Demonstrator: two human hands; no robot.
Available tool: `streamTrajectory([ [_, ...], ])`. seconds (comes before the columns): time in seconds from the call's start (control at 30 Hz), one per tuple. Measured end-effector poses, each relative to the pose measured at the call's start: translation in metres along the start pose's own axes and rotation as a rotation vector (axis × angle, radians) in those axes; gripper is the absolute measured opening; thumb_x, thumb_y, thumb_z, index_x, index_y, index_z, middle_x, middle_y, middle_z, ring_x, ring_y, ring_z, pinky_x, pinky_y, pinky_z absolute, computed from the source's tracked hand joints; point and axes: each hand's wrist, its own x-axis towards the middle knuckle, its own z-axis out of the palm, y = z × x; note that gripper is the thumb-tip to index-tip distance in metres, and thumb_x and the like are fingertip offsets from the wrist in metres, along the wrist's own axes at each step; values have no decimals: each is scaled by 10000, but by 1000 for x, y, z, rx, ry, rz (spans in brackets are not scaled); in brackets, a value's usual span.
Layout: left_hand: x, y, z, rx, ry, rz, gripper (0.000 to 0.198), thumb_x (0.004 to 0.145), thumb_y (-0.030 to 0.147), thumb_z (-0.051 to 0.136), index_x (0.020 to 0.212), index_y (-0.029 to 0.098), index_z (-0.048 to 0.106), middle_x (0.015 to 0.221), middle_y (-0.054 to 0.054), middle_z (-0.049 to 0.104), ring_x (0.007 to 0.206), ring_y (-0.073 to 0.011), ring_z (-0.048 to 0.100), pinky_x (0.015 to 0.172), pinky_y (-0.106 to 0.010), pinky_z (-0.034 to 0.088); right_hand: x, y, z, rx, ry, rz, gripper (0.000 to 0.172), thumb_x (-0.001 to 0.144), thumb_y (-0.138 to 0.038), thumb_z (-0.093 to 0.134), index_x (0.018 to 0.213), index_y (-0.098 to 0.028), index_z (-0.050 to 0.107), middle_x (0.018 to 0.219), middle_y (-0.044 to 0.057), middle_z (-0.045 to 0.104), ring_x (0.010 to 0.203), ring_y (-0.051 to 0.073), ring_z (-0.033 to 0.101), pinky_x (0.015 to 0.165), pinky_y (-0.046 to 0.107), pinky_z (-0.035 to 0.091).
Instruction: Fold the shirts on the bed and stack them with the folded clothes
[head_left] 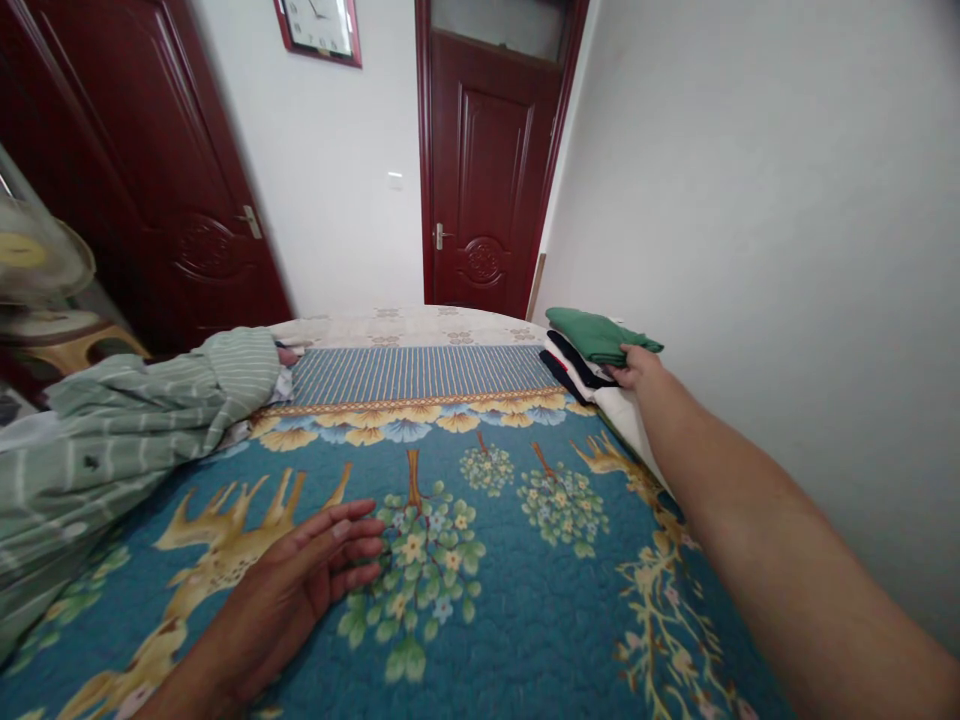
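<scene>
While the left hand (315, 570) lies flat and open on the blue quilt (510, 620) at the near left, holding nothing, the right hand (636, 368) is at the far right corner of the bed, on a stack of folded clothes (581, 362) beside the wall (787, 250). The stack runs along the bed's right edge, roughly in line with the outstretched forearm. The right hand meets its near end, fingers curled on the layers under the green top piece (596, 333) (whether they pinch or merely touch cannot be told). A striped shirt (150, 400) lies heaped at the far left, well apart.
</scene>
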Motion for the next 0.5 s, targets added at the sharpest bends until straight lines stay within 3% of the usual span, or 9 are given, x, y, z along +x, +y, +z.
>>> streamTrajectory([
  [0.2,-2,2,3,-17,-13,0,413,803,257,892,1194,168,794,1110,-155,816,929,-264,797,820,-384,683,0,-24,8,30,156,-80,291,958,-44,614,1178,-235,622,1162,6,755,855,109,743,865,404,671],
  [0.5,-1,2,2,-54,-63,23,383,835,209,859,1204,147,777,1099,-164,813,903,-256,794,802,-387,685,-17,-2,1,87,212,-167,426,812,49,641,1143,-216,599,1222,1,742,907,133,752,820,424,680],
])
